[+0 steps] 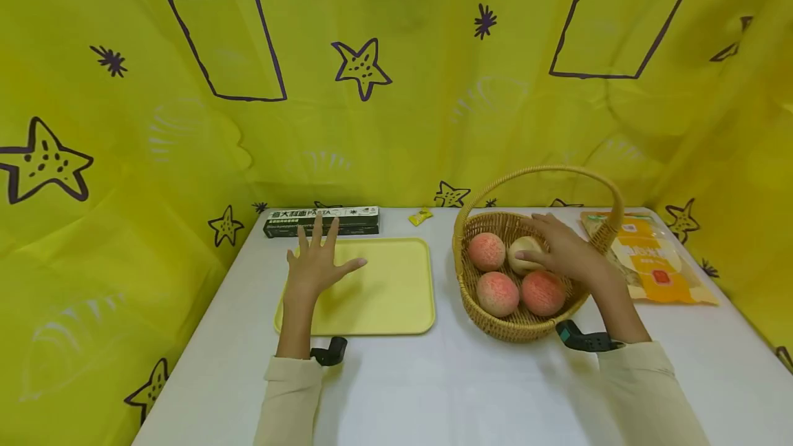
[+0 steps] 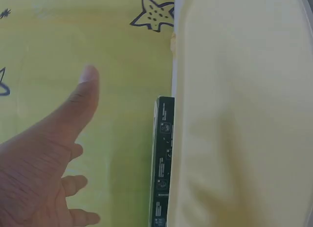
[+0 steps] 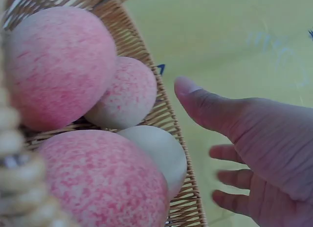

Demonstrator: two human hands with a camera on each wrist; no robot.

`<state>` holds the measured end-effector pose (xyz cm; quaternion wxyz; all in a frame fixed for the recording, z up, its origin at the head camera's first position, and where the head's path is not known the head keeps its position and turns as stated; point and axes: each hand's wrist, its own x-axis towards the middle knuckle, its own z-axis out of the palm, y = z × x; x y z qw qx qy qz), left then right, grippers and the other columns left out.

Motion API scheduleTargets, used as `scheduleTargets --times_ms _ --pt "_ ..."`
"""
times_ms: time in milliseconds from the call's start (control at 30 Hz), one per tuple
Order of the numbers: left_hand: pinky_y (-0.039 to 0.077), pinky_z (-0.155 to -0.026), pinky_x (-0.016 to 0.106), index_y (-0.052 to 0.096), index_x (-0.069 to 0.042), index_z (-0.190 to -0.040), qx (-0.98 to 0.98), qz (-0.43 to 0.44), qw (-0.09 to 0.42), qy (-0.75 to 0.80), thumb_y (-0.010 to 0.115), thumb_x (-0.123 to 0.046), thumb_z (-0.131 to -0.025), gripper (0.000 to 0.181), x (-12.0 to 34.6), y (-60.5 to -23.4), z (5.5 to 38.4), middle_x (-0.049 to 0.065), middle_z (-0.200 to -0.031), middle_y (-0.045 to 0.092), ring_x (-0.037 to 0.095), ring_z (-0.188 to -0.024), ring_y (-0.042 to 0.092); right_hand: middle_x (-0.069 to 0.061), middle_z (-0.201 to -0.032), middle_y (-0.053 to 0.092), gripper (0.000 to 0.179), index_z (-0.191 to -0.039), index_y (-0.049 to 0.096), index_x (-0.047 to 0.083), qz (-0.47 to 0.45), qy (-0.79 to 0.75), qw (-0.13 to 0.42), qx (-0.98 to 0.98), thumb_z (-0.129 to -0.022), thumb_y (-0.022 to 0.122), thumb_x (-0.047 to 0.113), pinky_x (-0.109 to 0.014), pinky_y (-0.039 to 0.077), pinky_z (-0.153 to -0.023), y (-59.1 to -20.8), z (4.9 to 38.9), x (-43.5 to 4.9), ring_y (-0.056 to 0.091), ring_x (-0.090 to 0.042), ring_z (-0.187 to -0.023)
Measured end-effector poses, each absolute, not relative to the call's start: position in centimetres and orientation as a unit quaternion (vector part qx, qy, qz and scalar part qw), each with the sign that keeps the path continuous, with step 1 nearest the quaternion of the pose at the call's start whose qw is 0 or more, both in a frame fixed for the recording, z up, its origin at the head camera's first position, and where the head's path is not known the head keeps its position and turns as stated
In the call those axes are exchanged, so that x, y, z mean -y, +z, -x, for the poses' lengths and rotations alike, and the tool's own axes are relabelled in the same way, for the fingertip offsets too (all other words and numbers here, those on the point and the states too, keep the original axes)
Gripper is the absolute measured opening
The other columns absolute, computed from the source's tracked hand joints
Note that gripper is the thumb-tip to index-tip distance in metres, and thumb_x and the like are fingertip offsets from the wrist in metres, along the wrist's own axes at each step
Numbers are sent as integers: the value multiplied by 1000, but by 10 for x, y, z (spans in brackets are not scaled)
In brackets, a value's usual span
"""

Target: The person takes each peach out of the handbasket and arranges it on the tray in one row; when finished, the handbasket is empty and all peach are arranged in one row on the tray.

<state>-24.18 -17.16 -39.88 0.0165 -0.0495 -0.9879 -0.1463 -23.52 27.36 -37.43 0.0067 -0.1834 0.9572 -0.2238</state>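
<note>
Over a pale yellow tray [image 1: 390, 288], my left hand [image 1: 316, 263] hovers with its fingers spread, holding nothing. In the left wrist view its thumb [image 2: 80, 102] stands out straight. My right hand [image 1: 566, 250] reaches over a wicker basket [image 1: 514, 331], under the arched handle. Its thumb overlaps a cream-coloured peach [image 1: 525, 245] in the head view. The right wrist view shows the right hand [image 3: 264, 158] above the peaches with a gap and nothing in its grasp. Several pink peaches [image 1: 498, 294] lie around the pale one.
A dark green pasta box [image 1: 359, 224] lies behind the tray. To its right is a small yellow packet [image 1: 420, 217]. An orange and clear food bag [image 1: 657, 260] lies right of the basket. A yellow patterned curtain [image 1: 421, 136] borders the white table [image 1: 409, 391].
</note>
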Motion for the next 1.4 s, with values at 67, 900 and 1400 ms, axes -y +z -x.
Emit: scheduleTargets --times_ms 67,900,1400 --pt "22 -103 78 8 -21 -159 985 45 6 -168 61 -71 -81 107 177 -399 240 15 -165 -2 54 -146 5 -33 -146 40 70 -142 44 -6 191 -244 2 -951 -91 69 35 -67 30 -106 -375 237 -276 32 -53 -135" --pt "12 -114 69 10 -1 -156 929 11 -85 -359 81 -45 -74 117 253 -456 188 25 -161 6 49 -146 3 -30 -140 49 64 -142 45 -5 173 -377 87 -906 -92 68 28 -56 48 -96 -394 251 -302 47 -49 -127" --pt "16 -113 68 8 2 -155 924 -14 -73 -374 84 -43 -71 122 262 -473 180 22 -161 6 44 -143 4 -29 -140 50 69 -146 39 -2 139 -397 132 -898 -92 68 30 -52 48 -94 -402 255 -309 54 -41 -120"
